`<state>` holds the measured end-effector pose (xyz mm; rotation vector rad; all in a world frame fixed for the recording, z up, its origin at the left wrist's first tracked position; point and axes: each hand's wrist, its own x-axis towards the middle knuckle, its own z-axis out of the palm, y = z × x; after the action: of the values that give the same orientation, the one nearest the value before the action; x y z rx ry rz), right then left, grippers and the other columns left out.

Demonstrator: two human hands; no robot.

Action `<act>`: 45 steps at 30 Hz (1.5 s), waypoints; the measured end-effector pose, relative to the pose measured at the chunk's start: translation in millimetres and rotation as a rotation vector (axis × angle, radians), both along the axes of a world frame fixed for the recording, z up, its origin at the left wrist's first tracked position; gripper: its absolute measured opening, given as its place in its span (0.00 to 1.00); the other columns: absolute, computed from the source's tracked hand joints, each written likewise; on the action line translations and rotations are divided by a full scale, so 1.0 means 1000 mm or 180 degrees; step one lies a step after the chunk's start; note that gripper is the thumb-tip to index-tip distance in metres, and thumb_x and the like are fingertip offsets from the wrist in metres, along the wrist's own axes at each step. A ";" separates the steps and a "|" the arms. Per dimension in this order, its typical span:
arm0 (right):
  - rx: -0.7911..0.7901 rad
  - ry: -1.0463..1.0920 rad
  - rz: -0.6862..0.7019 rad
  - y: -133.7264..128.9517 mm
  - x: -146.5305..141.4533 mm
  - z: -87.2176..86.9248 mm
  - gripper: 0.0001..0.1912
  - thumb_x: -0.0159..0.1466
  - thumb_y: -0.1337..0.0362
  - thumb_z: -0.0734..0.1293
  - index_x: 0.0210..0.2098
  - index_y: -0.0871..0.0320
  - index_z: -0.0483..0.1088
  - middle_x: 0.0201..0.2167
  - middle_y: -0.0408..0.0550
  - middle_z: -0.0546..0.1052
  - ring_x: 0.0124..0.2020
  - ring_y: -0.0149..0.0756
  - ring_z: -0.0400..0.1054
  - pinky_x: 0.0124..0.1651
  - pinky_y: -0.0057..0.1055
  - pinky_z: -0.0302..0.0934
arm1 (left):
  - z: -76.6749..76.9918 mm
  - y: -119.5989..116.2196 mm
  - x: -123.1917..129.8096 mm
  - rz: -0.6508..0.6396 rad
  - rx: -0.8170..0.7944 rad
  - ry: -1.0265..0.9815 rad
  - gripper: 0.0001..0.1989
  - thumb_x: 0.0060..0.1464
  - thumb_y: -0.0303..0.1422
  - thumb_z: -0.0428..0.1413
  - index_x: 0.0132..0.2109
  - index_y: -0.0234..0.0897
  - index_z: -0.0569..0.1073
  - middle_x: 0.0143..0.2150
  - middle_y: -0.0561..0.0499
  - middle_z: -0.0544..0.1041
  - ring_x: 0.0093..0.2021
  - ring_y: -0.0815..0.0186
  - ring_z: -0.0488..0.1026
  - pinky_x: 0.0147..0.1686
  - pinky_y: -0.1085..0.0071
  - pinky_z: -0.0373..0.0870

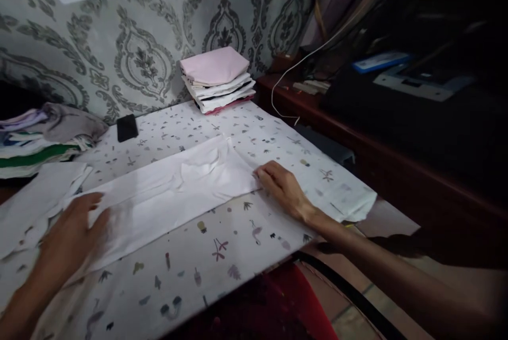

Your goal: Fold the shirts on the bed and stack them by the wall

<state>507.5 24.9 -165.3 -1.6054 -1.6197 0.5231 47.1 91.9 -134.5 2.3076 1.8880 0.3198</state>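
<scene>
One white garment (154, 197), folded long, lies flat across the printed table (254, 255), and my right fingers (268, 171) pinch its right end! Over the left end, my left fingers (82, 204) spread loose, blurred; touching, I can't tell. That blue-and-white item (381, 62), right: too dim to read.

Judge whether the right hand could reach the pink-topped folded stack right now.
Probably yes: only the flat white garment and patterned tablecloth seem to lie between the right hand and the folded stack. That hand appears to pinch the garment's right edge, though, and would likely need to let go first.
</scene>
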 end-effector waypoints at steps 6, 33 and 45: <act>-0.0216 -0.0412 0.0064 -0.010 -0.003 -0.010 0.10 0.64 0.55 0.65 0.33 0.54 0.68 0.38 0.49 0.71 0.35 0.39 0.68 0.38 0.39 0.65 | 0.010 0.033 0.156 -0.1611 -0.0161 -0.0504 0.19 0.64 0.46 0.44 0.53 0.41 0.69 0.56 0.43 0.71 0.58 0.54 0.67 0.56 0.56 0.67; -0.0076 -0.0474 0.0139 -0.008 0.002 -0.014 0.09 0.64 0.63 0.62 0.27 0.55 0.64 0.36 0.50 0.71 0.37 0.40 0.69 0.41 0.39 0.64 | -0.007 0.083 0.232 -0.1169 -0.0113 0.0018 0.16 0.61 0.47 0.50 0.43 0.38 0.70 0.40 0.44 0.74 0.44 0.54 0.71 0.43 0.61 0.66; -0.0214 -0.0357 0.0041 -0.008 0.003 -0.015 0.09 0.65 0.66 0.64 0.27 0.56 0.63 0.37 0.48 0.71 0.37 0.36 0.67 0.42 0.35 0.63 | -0.009 0.088 0.233 -0.0952 -0.0060 -0.0608 0.08 0.56 0.39 0.52 0.34 0.42 0.62 0.24 0.58 0.61 0.28 0.65 0.63 0.30 0.71 0.55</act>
<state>510.8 16.7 -180.6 -1.7014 -1.7122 0.5070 280.4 179.4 -143.3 2.4040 1.4289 0.4622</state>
